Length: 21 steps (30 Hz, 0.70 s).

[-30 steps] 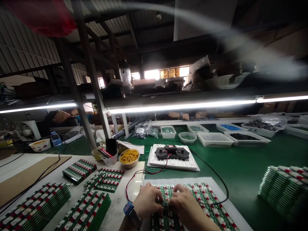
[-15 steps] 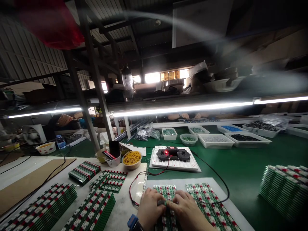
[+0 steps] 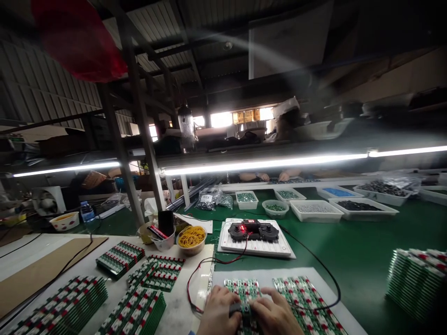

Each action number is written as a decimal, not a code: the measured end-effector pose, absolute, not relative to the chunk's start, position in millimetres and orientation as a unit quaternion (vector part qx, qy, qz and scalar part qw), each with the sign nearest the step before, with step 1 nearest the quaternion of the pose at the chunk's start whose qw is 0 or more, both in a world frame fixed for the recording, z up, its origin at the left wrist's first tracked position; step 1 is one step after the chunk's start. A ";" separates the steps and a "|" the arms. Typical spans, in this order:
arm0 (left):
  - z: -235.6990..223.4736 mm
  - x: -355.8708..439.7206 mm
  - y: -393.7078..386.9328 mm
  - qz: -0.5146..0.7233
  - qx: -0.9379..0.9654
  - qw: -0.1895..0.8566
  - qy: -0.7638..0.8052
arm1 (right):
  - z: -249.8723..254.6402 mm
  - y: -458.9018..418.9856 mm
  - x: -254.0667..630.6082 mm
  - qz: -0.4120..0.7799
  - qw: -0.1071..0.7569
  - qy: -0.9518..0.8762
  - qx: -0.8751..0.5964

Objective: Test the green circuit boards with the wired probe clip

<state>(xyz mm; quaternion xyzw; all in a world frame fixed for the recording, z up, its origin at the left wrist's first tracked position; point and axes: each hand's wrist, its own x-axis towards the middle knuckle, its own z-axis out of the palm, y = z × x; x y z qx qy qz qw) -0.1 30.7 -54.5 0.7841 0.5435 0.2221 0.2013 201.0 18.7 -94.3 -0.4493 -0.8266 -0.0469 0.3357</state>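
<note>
At the bottom centre lies a green circuit board panel (image 3: 240, 284) with rows of red and white parts. Over its left side, my left hand (image 3: 218, 311) is closed, with a small dark block (image 3: 236, 308) pinched at the fingertips above the boards. My right hand (image 3: 275, 312) faces it from the other side, its fingers curled and close to the block; what they hold is hidden. A red and black wire (image 3: 190, 288) runs toward my left hand, and a black cable (image 3: 338, 288) reaches my right hand. Beside my right hand rests a second panel (image 3: 307, 302).
Stacked panels stand at left (image 3: 66, 298) and far right (image 3: 415, 279). Behind my hands sits a black device with a red display (image 3: 252, 230) on a white foam slab (image 3: 258, 251). A bowl of yellow rubber bands (image 3: 191, 238) and parts trays (image 3: 316, 215) stand farther back. Another person's hands (image 3: 272, 177) show beyond.
The view has tilted slightly upward, so the bench things appear lower. Both my hands stay over the same panel, with the dark block still at my left fingertips.
</note>
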 end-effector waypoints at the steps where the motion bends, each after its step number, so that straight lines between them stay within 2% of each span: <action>1: -55.9 -1.2 31.2 0.220 0.786 0.202 0.541 | -94.7 18.9 201.0 -0.056 0.339 -0.827 -0.446; 6: -59.1 -4.7 31.1 0.228 0.796 0.203 0.523 | -96.2 19.7 201.3 -0.096 0.347 -0.824 -0.438; 21: -49.8 2.6 25.4 0.212 0.784 0.177 0.556 | -91.7 13.1 196.1 -0.103 0.350 -0.816 -0.447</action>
